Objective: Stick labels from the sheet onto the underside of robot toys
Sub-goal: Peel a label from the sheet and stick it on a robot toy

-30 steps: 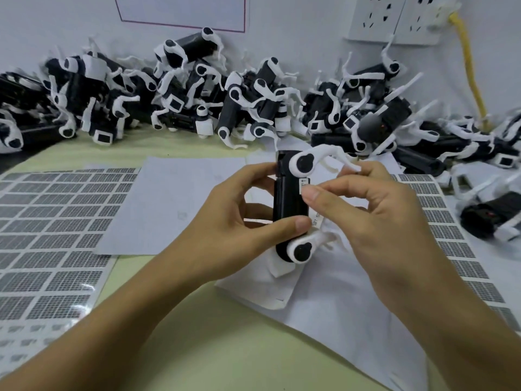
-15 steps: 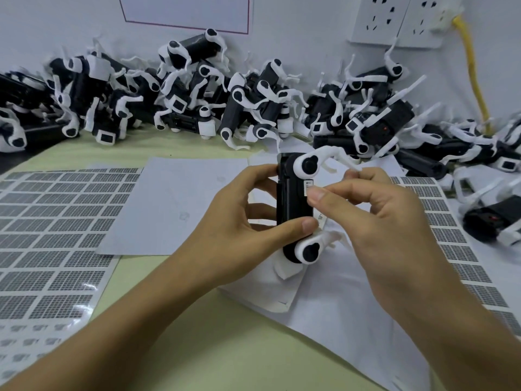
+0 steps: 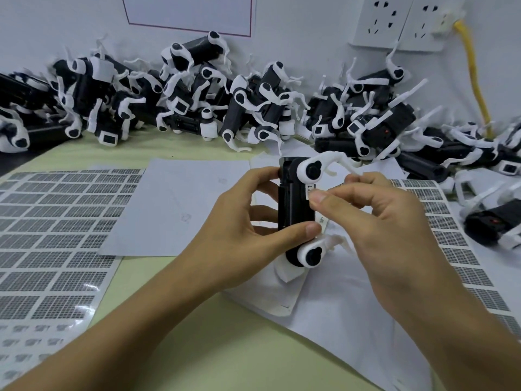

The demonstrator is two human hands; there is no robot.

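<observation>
My left hand grips a black robot toy with white legs, held upright at the centre, thumb low on its right side and fingers round the back. My right hand pinches a small white label against the toy's right face, forefinger tip on the label's upper part. The label's lower end shows just under the finger. A label sheet with grey printed rows lies on the left. A second label sheet lies on the right, partly under my right hand.
A long heap of black-and-white robot toys runs along the back wall. More toys lie at the far right. White paper sheets cover the green table. A yellow cable hangs from wall sockets.
The toy and both hands kept their hold with only a slight shift. My right forefinger stays pressed on the label.
</observation>
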